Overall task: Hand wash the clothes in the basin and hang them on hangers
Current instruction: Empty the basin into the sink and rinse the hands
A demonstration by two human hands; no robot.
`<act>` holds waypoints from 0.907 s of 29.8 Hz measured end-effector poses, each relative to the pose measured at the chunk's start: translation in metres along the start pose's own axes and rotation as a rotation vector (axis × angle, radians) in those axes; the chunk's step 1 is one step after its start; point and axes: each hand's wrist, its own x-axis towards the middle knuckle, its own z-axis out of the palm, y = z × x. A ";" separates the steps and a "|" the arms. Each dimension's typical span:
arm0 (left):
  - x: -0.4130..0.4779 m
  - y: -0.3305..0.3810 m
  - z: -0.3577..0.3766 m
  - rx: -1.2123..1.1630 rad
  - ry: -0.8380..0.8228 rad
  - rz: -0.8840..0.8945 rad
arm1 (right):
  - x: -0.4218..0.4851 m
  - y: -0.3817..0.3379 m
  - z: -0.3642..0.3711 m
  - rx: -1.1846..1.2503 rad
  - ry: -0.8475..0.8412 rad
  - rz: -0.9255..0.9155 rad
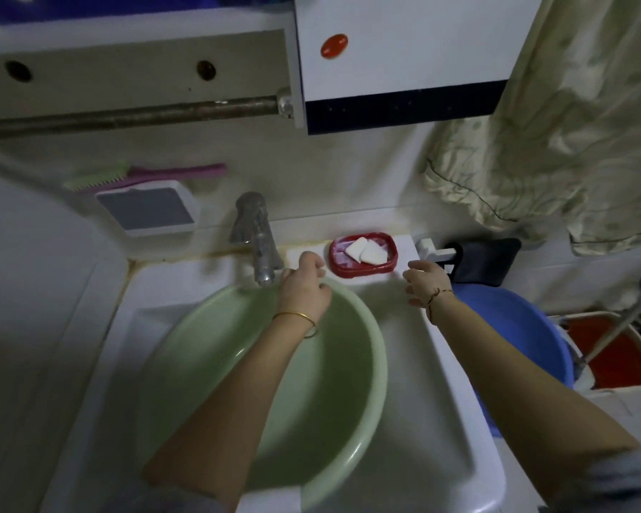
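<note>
Over the far rim of the green basin (208, 364), the left hand (304, 286) reaches beside the tap (256, 238), fingers curled together, holding nothing I can see. Right hand (424, 283) hovers near the red soap dish (363, 253), fingers loosely apart. Basin sits in the white sink (441, 420), mouth upward, round.
</note>
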 end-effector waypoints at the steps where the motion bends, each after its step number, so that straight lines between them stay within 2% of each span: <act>1: 0.010 0.002 0.003 0.011 0.006 -0.021 | 0.008 -0.004 0.001 -0.007 -0.015 0.021; 6: 0.057 0.003 0.023 0.213 -0.087 -0.125 | 0.043 -0.009 0.008 0.024 -0.039 0.126; 12: 0.074 0.014 0.041 0.348 -0.172 -0.183 | 0.054 -0.012 0.016 -0.065 -0.050 0.095; 15: 0.076 0.016 0.048 0.334 -0.181 -0.199 | 0.055 -0.015 0.016 -0.131 -0.083 0.080; 23: 0.068 0.021 0.037 0.219 -0.096 -0.167 | 0.049 -0.012 0.012 0.014 0.004 0.074; 27: 0.060 0.019 0.036 0.170 -0.033 -0.151 | 0.046 -0.004 0.013 0.057 -0.020 0.079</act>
